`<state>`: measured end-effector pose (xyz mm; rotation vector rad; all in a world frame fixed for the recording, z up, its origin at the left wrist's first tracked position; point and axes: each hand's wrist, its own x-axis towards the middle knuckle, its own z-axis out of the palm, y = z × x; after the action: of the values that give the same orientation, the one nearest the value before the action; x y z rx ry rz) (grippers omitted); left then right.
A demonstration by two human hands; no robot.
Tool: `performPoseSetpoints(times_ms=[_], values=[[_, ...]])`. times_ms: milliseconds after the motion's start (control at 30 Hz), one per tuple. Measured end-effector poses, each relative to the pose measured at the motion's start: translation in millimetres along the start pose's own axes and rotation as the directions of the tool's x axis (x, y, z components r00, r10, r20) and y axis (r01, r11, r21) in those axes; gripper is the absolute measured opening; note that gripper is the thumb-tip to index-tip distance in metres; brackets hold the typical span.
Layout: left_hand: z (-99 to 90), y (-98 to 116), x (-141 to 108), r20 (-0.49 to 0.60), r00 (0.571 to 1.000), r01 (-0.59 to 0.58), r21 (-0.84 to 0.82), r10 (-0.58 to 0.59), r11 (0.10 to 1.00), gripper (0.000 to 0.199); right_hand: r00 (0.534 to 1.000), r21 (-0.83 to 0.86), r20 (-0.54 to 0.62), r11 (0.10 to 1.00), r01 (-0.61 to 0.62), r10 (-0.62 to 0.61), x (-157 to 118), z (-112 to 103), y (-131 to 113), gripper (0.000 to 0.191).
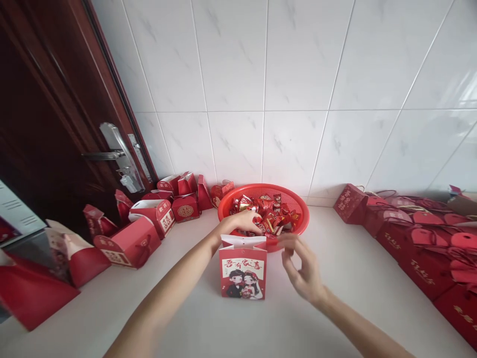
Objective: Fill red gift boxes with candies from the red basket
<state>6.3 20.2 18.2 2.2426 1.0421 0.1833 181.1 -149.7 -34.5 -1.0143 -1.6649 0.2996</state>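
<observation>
The left hand [248, 221] is inside the red basket [288, 196], apparently picking among the wrapped sweets [275, 218]; whether its curled grip holds any, I cannot tell. The right hand [302, 266] is half open, seemingly empty. Lifting out calls for clearing the basket's near rim and the upright gift box [243, 273] before it. Bare counter [201, 328] lies left and right.
</observation>
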Motion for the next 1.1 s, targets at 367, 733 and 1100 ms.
performPoseSetpoints(times_ms=[367, 733, 1100], values=[[-3.3, 9.1, -11.4, 0.043, 0.996, 0.079, 0.005, -0.079, 0.997, 0.040, 0.758, -0.561, 0.503, 0.824, -0.079, 0.415, 127.7, 10.4, 25.6, 0.046], [3.3, 3.0, -17.7, -0.114, 0.992, 0.051, 0.005, -0.050, 0.999, 0.053, 0.771, -0.639, 0.449, 0.765, -0.076, 0.452, 112.4, 20.3, 29.8, 0.035], [4.8, -10.7, -12.3, -0.378, 0.926, -0.067, -0.165, 0.000, 0.984, 0.047, 0.823, -0.624, 0.150, 0.698, -0.350, 0.548, 112.3, 16.5, 26.3, 0.021]])
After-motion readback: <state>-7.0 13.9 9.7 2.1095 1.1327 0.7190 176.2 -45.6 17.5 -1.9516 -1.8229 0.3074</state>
